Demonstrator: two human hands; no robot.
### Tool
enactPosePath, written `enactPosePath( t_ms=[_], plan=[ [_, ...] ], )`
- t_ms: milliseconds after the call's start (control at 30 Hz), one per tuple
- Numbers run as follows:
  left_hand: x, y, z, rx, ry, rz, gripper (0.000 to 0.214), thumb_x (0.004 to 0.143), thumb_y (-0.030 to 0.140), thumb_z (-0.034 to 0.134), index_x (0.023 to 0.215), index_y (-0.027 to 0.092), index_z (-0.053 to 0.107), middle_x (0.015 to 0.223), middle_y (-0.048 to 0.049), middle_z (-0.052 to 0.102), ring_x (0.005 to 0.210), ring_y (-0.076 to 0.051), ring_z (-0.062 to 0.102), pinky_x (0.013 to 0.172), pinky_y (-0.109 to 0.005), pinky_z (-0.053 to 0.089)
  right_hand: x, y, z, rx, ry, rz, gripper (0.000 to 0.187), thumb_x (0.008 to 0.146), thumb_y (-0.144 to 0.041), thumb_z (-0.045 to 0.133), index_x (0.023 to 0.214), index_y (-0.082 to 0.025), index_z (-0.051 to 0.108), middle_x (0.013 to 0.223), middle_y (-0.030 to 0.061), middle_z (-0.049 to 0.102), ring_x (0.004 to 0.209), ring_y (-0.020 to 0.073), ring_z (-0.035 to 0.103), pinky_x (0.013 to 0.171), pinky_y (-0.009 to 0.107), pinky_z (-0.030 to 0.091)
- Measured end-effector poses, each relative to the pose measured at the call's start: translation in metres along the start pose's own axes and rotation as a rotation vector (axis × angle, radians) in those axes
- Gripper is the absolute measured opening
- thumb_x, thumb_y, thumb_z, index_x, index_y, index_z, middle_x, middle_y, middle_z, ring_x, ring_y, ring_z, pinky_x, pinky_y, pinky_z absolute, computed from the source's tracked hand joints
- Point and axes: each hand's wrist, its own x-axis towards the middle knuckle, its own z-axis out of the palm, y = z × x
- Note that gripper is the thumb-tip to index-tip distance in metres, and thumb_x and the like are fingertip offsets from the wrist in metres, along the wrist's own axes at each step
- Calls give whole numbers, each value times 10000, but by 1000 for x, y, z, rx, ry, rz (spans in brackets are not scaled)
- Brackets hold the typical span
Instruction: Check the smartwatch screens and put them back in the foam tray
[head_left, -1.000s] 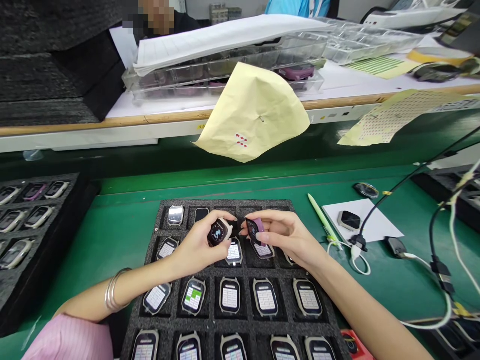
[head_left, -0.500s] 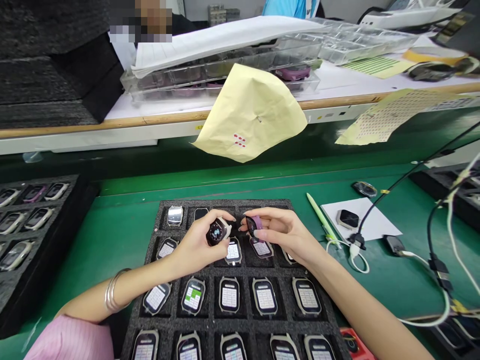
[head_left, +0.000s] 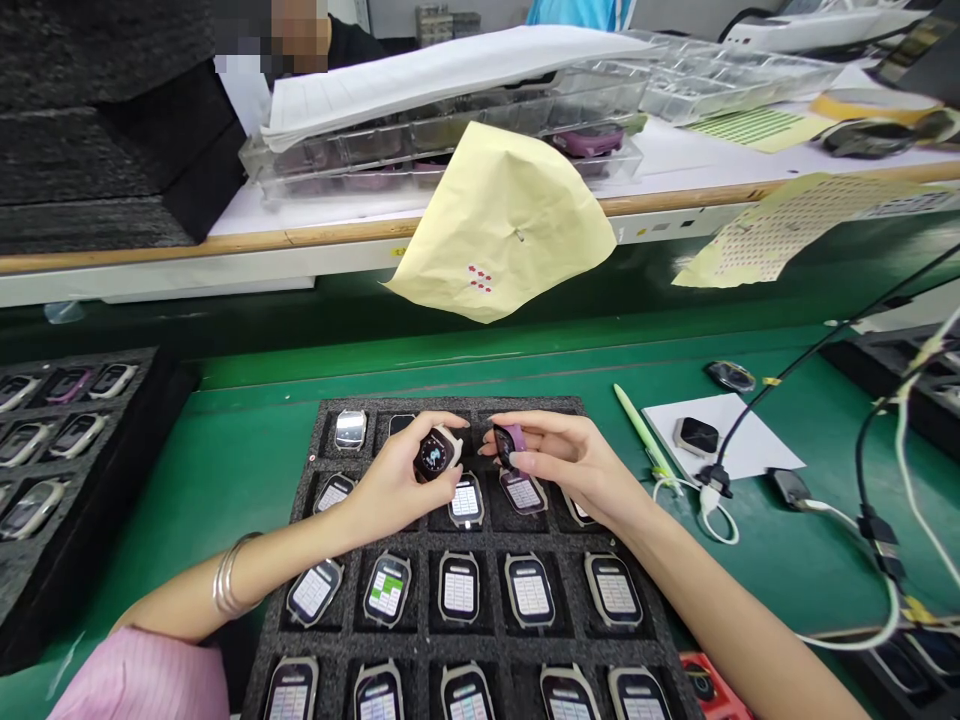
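Note:
My left hand (head_left: pixel 394 482) is closed round a beige-cased smartwatch body (head_left: pixel 437 452) with a dark lit screen, held above the black foam tray (head_left: pixel 480 545). Close to its right, my right hand (head_left: pixel 566 462) pinches a purple-cased watch body (head_left: pixel 508 443) between thumb and fingers. Both hover over the tray's second row. The tray's slots hold several watch bodies with lit white screens (head_left: pixel 459 590); one silver back-up watch (head_left: pixel 351 429) lies in the far-left slot.
A second foam tray (head_left: pixel 60 430) of watches lies at left. A green pen (head_left: pixel 637 430), white paper with a dark watch (head_left: pixel 697 437) and charging cables (head_left: pixel 870 520) lie at right. A yellow sheet (head_left: pixel 502 220) hangs from the raised shelf, where another person sits behind clear trays.
Both hands with their watches have drifted slightly toward the far end of the tray. Otherwise nothing has moved.

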Motion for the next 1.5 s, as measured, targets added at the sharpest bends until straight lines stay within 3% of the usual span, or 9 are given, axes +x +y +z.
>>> enactPosePath(
  t_ms=[333, 667, 800, 1000, 1100, 1500],
  plan=[
    [-1, 3, -1, 47, 23, 21, 346, 776, 94, 552, 1106, 197, 537, 839, 12, 571, 760, -150, 540, 723, -244, 422, -2, -2, 0, -8, 1, -7, 341, 738, -256, 807, 1069, -226, 731, 988, 78, 753, 952, 247, 701, 927, 405, 525],
    [-1, 8, -4, 24, 42, 32, 329, 785, 111, 564, 1100, 203, 549, 884, -2, 588, 806, -158, 553, 763, -256, 435, -4, -4, -2, 26, -64, -27, 316, 749, -246, 800, 1056, -214, 732, 973, 82, 750, 914, 242, 711, 868, 371, 542],
    [1, 1, -2, 19, 59, -6, 292, 763, 111, 577, 1042, 195, 570, 939, -19, 607, 888, -178, 572, 824, -286, 444, -1, -1, -1, 49, -45, 22, 309, 758, -247, 789, 1057, -217, 720, 996, 77, 752, 957, 254, 708, 933, 411, 522],
    [6, 0, 0, -371, -28, -201, 416, 735, 211, 693, 1111, 190, 517, 870, -8, 568, 726, -151, 602, 581, -249, 497, 2, -2, 1, 203, -27, 70, 369, 837, -271, 706, 1196, -210, 642, 1132, 105, 712, 1129, 276, 631, 1027, 495, 447],
    [7, 7, -2, -543, -18, -251, 406, 742, 161, 640, 1124, 172, 505, 902, -44, 616, 805, -180, 639, 640, -289, 547, 2, -2, 2, 293, -19, 95, 420, 847, -235, 671, 1260, -203, 597, 1149, 115, 704, 1154, 275, 615, 1045, 512, 420],
    [5, 8, -5, -584, -22, -234, 390, 745, 103, 560, 1125, 187, 574, 930, -45, 631, 839, -179, 640, 697, -326, 593, 0, 0, 5, 226, 29, 73, 439, 818, -207, 663, 1253, -237, 609, 1120, 87, 712, 1067, 278, 659, 952, 495, 505]
  ],
)
